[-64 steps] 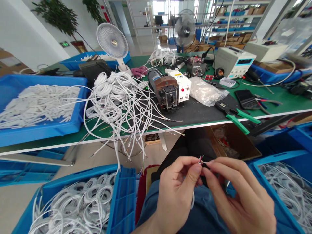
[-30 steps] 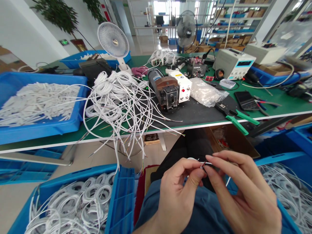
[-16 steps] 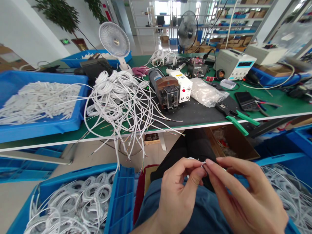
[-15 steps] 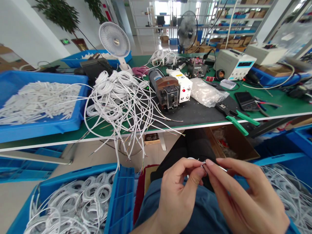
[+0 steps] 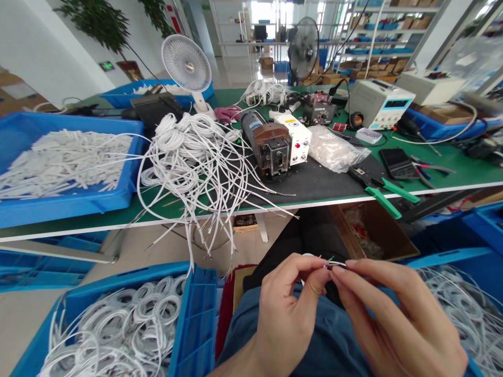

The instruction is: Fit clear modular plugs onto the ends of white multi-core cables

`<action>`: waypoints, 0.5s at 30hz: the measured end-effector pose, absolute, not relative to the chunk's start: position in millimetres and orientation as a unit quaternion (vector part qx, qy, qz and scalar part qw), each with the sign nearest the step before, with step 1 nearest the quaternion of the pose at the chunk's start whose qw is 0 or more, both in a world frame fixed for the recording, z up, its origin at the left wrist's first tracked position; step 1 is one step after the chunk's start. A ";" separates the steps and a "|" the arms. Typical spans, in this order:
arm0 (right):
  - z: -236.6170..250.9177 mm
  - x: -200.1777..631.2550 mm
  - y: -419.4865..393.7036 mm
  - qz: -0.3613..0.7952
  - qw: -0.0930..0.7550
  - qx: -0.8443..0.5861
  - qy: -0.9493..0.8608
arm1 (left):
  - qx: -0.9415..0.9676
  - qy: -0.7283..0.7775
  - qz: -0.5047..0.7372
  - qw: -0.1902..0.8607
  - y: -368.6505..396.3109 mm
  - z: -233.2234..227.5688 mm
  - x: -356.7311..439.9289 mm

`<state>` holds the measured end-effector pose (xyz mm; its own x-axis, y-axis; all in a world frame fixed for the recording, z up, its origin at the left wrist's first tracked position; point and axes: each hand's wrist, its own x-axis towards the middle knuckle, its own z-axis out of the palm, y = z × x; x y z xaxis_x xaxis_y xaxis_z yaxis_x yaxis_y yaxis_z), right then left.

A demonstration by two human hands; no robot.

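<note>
Above my lap, my left hand pinches the end of a white cable between thumb and forefinger. Thin coloured strands, one of them greenish, stick out at that end. My right hand is closed on the same cable just to the right, its fingertips almost touching the left ones. Part of the cable is covered by my fingers. Ahead on the bench lies a tangled heap of white cables, several stripped ends hanging over the edge.
Blue crates of coiled cable stand at lower left and lower right. The green bench carries a blue tray of white pieces, a brown-and-black machine, green-handled pliers and a white fan. A cardboard box sits below.
My right fingers have shifted slightly on the cable, and its coloured strands now show between my fingertips. Both hands stay in nearly the same place.
</note>
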<state>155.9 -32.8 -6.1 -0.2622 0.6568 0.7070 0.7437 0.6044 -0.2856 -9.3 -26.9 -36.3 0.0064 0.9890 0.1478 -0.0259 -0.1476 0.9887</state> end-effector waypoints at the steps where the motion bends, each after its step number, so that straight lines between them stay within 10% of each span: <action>1: -4.2 156.7 -31.1 -0.048 0.409 -0.442 -0.797 | 0.542 0.449 0.544 0.456 -26.2 -36.9 -9.2; 8: 16.3 152.6 -22.5 -0.096 0.315 -0.360 -0.873 | 0.599 0.414 0.581 0.363 -21.9 -40.4 -8.1; 15: 12.1 152.4 -26.9 0.022 0.473 -0.483 -0.736 | 0.442 0.466 0.554 0.530 -20.4 -31.6 -9.5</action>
